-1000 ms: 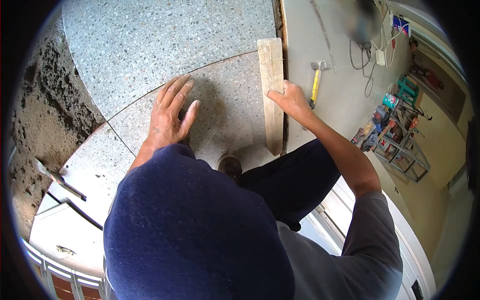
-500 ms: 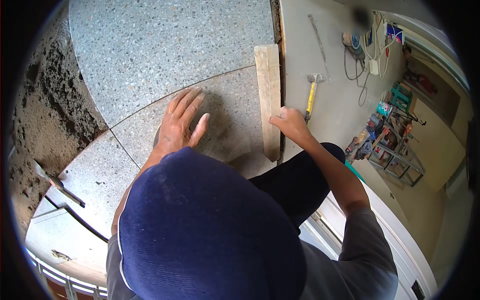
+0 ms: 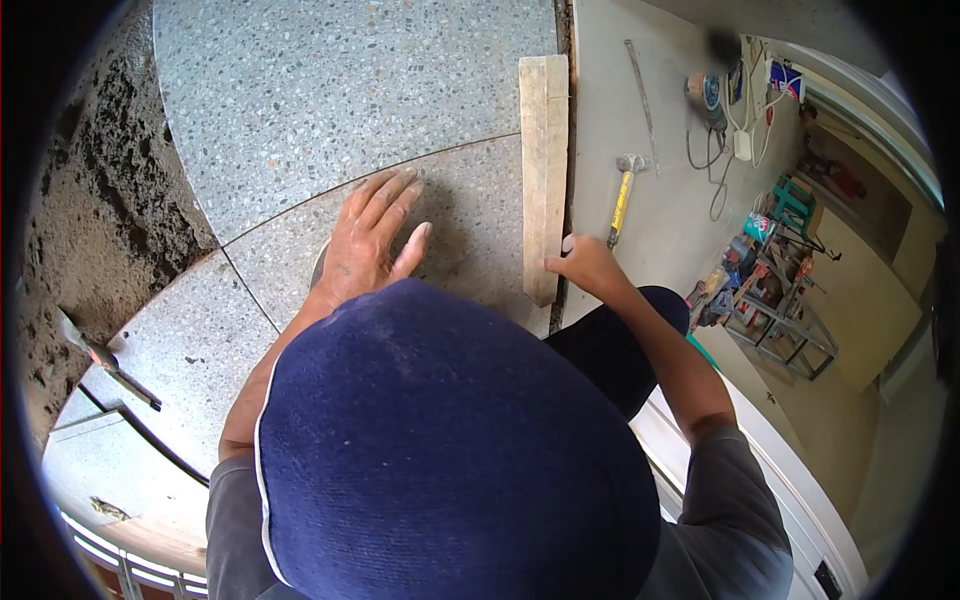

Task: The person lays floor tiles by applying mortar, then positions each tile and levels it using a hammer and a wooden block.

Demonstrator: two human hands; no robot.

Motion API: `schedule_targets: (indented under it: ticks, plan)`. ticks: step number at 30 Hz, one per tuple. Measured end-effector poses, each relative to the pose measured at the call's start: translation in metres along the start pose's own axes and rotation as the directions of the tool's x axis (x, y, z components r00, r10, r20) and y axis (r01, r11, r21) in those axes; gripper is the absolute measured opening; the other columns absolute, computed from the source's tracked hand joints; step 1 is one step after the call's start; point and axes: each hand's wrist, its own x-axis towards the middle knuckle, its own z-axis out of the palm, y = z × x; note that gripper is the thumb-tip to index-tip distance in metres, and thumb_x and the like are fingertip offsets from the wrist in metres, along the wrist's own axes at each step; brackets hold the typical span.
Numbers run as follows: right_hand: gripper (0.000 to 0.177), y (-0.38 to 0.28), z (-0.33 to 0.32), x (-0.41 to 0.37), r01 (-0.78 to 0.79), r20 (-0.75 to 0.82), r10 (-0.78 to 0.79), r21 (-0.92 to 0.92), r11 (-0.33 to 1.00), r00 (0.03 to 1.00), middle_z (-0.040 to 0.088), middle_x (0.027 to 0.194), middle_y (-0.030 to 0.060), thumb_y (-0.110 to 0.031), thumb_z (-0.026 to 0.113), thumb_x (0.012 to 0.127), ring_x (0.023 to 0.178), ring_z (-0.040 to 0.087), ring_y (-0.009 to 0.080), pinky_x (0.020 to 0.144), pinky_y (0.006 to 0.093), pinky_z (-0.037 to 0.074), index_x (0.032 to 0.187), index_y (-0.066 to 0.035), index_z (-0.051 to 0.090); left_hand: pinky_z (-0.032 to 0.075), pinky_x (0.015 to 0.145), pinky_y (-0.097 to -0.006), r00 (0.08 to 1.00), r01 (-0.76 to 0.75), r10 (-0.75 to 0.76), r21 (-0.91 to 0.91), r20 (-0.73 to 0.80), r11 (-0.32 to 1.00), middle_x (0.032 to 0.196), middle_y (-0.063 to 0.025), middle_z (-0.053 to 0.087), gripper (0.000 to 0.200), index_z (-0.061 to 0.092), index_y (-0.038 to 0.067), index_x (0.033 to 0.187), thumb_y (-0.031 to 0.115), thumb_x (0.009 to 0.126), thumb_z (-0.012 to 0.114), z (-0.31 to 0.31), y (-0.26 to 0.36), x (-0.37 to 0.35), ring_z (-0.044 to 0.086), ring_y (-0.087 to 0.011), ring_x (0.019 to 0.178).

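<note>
Timber block (image 3: 544, 180) has slid forward, away from the person, relative to the joint between the speckled slabs since the earlier frame, and the right hand (image 3: 592, 270) now lies nearer to its near end. The block extends lengthwise along the right edge of the near slab (image 3: 470, 210), beside the narrow dark gap (image 3: 572, 150), and its far end passes beyond the curved joint onto the far slab (image 3: 350, 90). The right hand is partly closed, with thumb and forefinger at the block's right edge close to the near end; the remaining fingers are curled out of sight, and whether they grip the wood cannot be told. The left hand (image 3: 365, 245) is open, palm down over the near slab, its fingertips near the curved joint and its thumb held apart; it has hold of nothing visible. To the right of the gap, a yellow-handled hammer (image 3: 621, 205) and a thin rod (image 3: 643, 105) lie on the smooth grey surface (image 3: 600, 100), with a corded power tool (image 3: 706, 95) farther off. At left, a hand tool (image 3: 118, 372) lies across the slab margin and the rough bed of mortar or soil (image 3: 115, 210). A dark blue cap (image 3: 450, 430) hides the lower centre of the view.
</note>
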Motion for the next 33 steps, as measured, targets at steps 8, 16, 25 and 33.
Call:
schedule_targets:
  ticks: [8, 16, 25, 33]
  plan:
    - [0.045, -0.015, -0.005, 0.007, 0.016, -0.075, -0.011, 0.064, 0.998, 0.997, 0.066, 0.083, 0.0325, -0.035, 0.072, 0.079, 0.083, 0.067, 0.0478, 0.076, 0.051, 0.053, 0.084, 0.009, 0.062, 0.044, 0.112, -0.0464, 1.0, -0.008, 0.007, -0.03, -0.029, 1.0, 0.143, -0.0157, 0.058, 0.048, 0.061, 0.002, 0.134, 0.015, 0.09, 0.073, -0.004, -0.001, 0.0, 0.051, -0.0357, 0.135]
    - [0.047, -0.042, -0.042, 0.037, 0.036, -0.232, 0.002, 0.16, 0.986, 0.973, 0.07, 0.078, 0.0193, -0.036, 0.078, 0.08, 0.073, 0.068, 0.0314, 0.07, 0.0423, 0.053, 0.094, 0.007, 0.065, 0.042, 0.114, -0.0496, 0.999, -0.003, 0.0, -0.07, -0.041, 0.998, 0.14, -0.0181, 0.059, 0.045, 0.061, 0.0, 0.134, 0.02, 0.093, 0.068, -0.007, -0.003, -0.001, 0.05, -0.0352, 0.135]
    - [0.045, -0.033, -0.017, 0.004, 0.028, -0.237, -0.026, 0.001, 1.0, 0.971, 0.07, 0.085, 0.0283, -0.033, 0.077, 0.082, 0.085, 0.071, 0.0428, 0.078, 0.0469, 0.055, 0.098, 0.008, 0.069, 0.042, 0.114, -0.0492, 0.996, -0.008, -0.004, -0.129, -0.089, 0.992, 0.14, -0.0185, 0.058, 0.044, 0.062, -0.001, 0.132, 0.019, 0.093, 0.068, -0.009, -0.005, -0.004, 0.049, -0.035, 0.135]
    - [0.039, -0.039, -0.024, 0.016, 0.11, -0.329, -0.086, 0.055, 0.992, 0.94, 0.068, 0.079, 0.0276, -0.029, 0.072, 0.08, 0.076, 0.069, 0.043, 0.071, 0.0477, 0.054, 0.089, 0.008, 0.066, 0.042, 0.113, -0.0497, 0.992, -0.026, 0.009, -0.138, -0.126, 0.99, 0.14, -0.0186, 0.057, 0.044, 0.062, -0.001, 0.131, 0.018, 0.092, 0.069, -0.009, -0.009, -0.006, 0.049, -0.0357, 0.135]
